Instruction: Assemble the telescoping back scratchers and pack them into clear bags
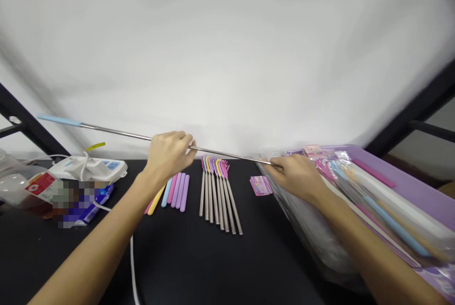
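A telescopic back scratcher, pulled out long, stretches across the view above the table; its light-blue handle points left. My left hand is closed round the middle of its metal rod. My right hand pinches the rod's right end, which its fingers hide. Below, several metal rods with coloured claw ends lie side by side. Left of these is a row of purple, pink, blue and yellow handle sleeves. A small stack of pink cards lies near my right hand.
At right, a purple bin holds clear plastic packaging with packed scratchers. A white power strip, a blue packet and a clear bottle stand at left. A white cable crosses the black table.
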